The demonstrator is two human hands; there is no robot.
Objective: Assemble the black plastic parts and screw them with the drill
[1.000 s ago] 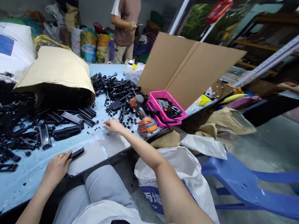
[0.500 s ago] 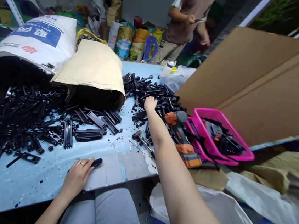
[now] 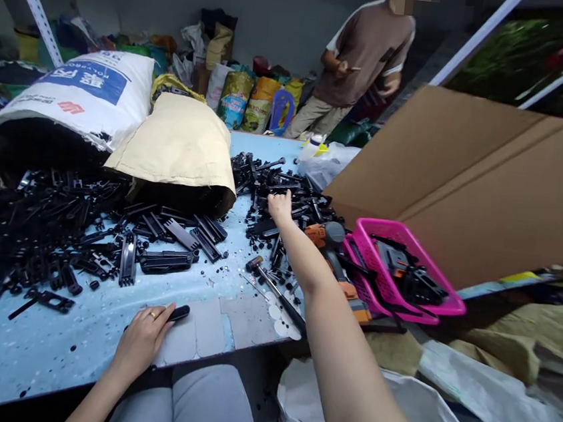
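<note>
Pale blue worktop [image 3: 103, 326], flecked with dark bits, spans a cluttered workroom, with a hammer [image 3: 280, 296] lying near its front edge. To the left of the hammer, the left hand [image 3: 144, 331] has its fingers closed around a long dark part [image 3: 181, 312], whose rounded end shows past the thumb. It looks smooth, stiff and light, probably plastic; it may slip, so a hold across its long sides should suit. Beyond the hammer, the right hand [image 3: 280, 207] is at a heap of black parts [image 3: 307, 200], its fingers curled; whether they grip a piece, I cannot tell. Those pieces seem rigid, light and tangled, best taken singly by a free end. Right of the hammer are a power drill [image 3: 335, 260] and a pink basket [image 3: 369, 260]; far beyond the hammer stands a person [image 3: 368, 52].
</note>
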